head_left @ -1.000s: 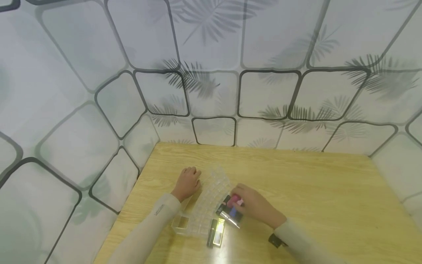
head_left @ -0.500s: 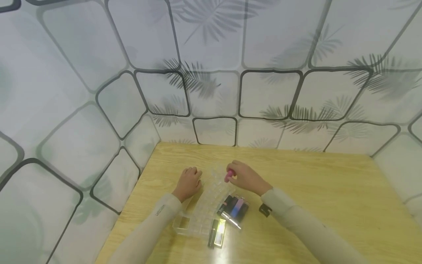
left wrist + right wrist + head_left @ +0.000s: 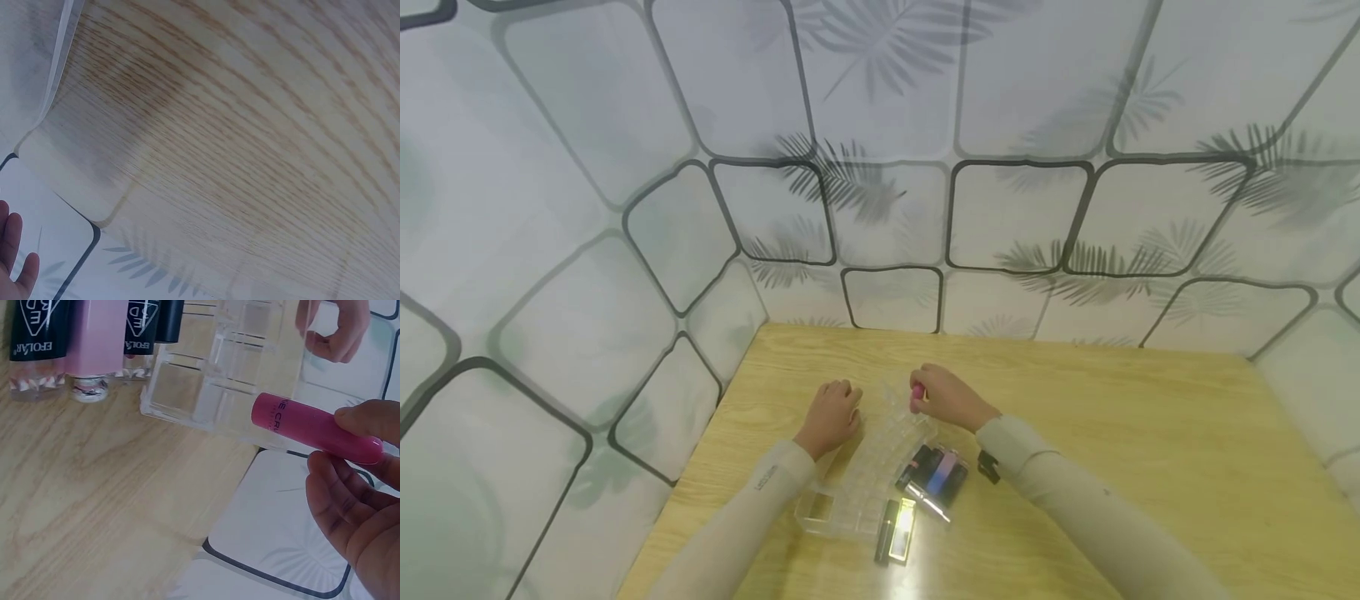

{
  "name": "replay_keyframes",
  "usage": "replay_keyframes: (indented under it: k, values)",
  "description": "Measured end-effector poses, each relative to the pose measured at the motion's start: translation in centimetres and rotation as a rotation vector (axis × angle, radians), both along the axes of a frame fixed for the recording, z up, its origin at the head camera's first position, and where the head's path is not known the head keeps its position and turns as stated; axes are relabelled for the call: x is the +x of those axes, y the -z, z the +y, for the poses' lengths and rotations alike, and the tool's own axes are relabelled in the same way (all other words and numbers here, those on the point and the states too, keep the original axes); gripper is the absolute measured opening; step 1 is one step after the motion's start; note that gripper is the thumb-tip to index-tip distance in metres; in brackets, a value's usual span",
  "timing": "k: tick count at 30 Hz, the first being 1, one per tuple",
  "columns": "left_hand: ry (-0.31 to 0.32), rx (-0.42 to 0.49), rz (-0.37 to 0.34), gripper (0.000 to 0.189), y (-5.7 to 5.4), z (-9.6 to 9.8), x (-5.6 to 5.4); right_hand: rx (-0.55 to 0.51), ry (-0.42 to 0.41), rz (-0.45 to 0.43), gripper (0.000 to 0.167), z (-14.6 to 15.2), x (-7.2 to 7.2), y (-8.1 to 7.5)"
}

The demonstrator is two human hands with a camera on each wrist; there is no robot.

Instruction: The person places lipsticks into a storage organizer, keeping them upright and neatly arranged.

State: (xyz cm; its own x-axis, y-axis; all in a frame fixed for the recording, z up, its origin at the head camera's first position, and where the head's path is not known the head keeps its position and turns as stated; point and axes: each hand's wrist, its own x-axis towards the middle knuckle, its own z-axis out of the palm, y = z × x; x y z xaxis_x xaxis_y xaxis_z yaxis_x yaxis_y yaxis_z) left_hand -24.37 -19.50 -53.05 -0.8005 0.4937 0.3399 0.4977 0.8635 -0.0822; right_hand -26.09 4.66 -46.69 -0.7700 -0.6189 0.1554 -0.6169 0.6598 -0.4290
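right wrist: pink tube (image 3: pixel 294 424), long axis slanting, lettered end (image 3: pixel 275 414) upper left.

I am wearing pale cream: my left sleeve (image 3: pixel 741 525) and right sleeve (image 3: pixel 1086 508) are running long, down to my wrists. Near the left cuff (image 3: pixel 793 463), a short line of dark lettering (image 3: pixel 767 477) is showing, too small for reading. The right sleeve is wrinkling in soft folds behind the right cuff (image 3: pixel 1004 442), and a tiny dark speck (image 3: pixel 1107 492) is marking it farther up. A black, blocky thing (image 3: pixel 988 467) is jutting out at my right wrist. My left hand (image 3: pixel 832 417) and right hand (image 3: pixel 951 397) are going bare.
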Motion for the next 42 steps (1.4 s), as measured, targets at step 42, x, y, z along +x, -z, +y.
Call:
replay_keyframes:
  k: [42]
  values:
    - [0.003,-0.017,0.02,0.014,0.2,0.0,-0.2,-0.067,0.068,-0.069,0.016,-0.1,-0.8,3.0]
